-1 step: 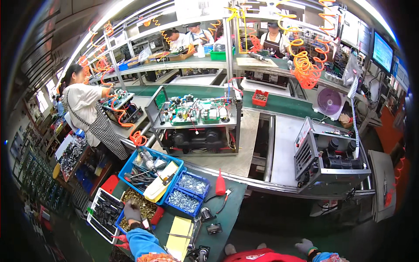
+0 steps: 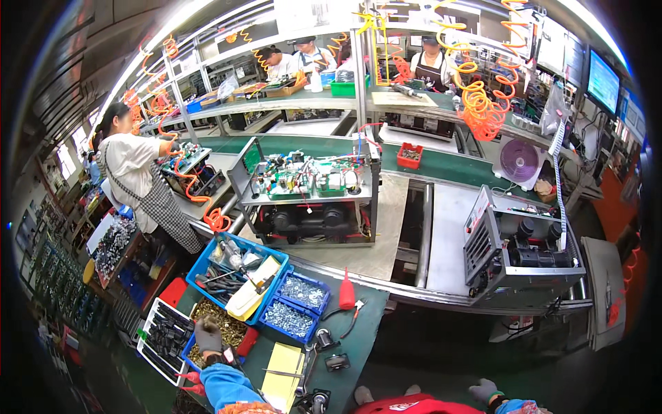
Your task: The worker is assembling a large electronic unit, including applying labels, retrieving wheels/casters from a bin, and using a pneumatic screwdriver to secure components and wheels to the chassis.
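Our left hand (image 2: pixel 208 336) dips among brass-coloured fasteners (image 2: pixel 233 330) at the near left of the surface (image 2: pixel 365 319), its grip hidden, so we cannot tell whether it clutches any; our right hand (image 2: pixel 483 391) hangs unclenched, well apart, at near right. We see no fastener lifted clear, and the far chassis (image 2: pixel 310 199) bares its boards (image 2: pixel 335 181). A blue tool tray (image 2: pixel 274 286) stands between, black parts (image 2: pixel 171 330) left, casters (image 2: pixel 324 337) right.

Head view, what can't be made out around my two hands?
In the head view:
Left hand: fingertips hidden beneath the hand itself, at the brass-coloured parts; whether it pinches any, I can't tell.
Right hand: too small to tell whether it holds anything.
Right sleeve: cut off by the lower edge.
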Demonstrator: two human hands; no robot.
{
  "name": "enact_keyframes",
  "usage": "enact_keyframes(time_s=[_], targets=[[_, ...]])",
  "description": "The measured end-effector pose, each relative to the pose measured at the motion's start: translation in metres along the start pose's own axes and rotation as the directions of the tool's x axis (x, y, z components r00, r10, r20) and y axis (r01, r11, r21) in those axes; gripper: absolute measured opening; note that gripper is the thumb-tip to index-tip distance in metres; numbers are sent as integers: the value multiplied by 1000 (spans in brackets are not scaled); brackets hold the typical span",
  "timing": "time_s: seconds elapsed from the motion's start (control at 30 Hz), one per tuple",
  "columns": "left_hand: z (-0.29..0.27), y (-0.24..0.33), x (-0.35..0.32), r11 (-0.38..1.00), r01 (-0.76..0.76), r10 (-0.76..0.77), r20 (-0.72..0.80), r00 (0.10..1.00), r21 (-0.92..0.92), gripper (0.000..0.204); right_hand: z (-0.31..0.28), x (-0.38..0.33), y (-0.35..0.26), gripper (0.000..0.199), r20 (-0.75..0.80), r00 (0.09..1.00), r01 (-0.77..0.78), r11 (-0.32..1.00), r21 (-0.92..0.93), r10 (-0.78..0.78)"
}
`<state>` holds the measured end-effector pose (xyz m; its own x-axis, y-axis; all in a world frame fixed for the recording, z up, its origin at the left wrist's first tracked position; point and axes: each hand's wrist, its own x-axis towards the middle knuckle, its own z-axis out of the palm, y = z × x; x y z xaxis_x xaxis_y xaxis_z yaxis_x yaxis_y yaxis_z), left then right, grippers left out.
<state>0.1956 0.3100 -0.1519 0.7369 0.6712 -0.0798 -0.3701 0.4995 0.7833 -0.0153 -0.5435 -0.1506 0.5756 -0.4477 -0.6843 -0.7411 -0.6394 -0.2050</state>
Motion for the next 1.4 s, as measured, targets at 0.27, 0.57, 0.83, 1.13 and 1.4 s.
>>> enact_keyframes(time_s=[0.27, 0.57, 0.83, 1.13, 1.4], targets=[[159, -21, -101, 938, 326, -298, 210, 931, -115, 19, -26, 46, 149, 45, -49, 998, 37, 978, -206, -48], [357, -124, -277, 633, 761, -712, 493, 501, 140, 13, -302, 76, 259, 34, -752, 625, -158, 978, 138, 207], [432, -296, -584, 333, 941, -825, 501, 262, 56, 16, -492, 297, 487, 46, -843, 538, -117, 991, -71, 3], [541, -323, -740, 271, 959, -908, 350, 229, 76, 31, -588, 473, 657, 56, -797, 548, -449, 893, -26, 253], [551, -348, -781, 281, 931, -945, 237, 225, 235, 25, -584, 412, 596, 51, -782, 588, -86, 977, 193, 206]])
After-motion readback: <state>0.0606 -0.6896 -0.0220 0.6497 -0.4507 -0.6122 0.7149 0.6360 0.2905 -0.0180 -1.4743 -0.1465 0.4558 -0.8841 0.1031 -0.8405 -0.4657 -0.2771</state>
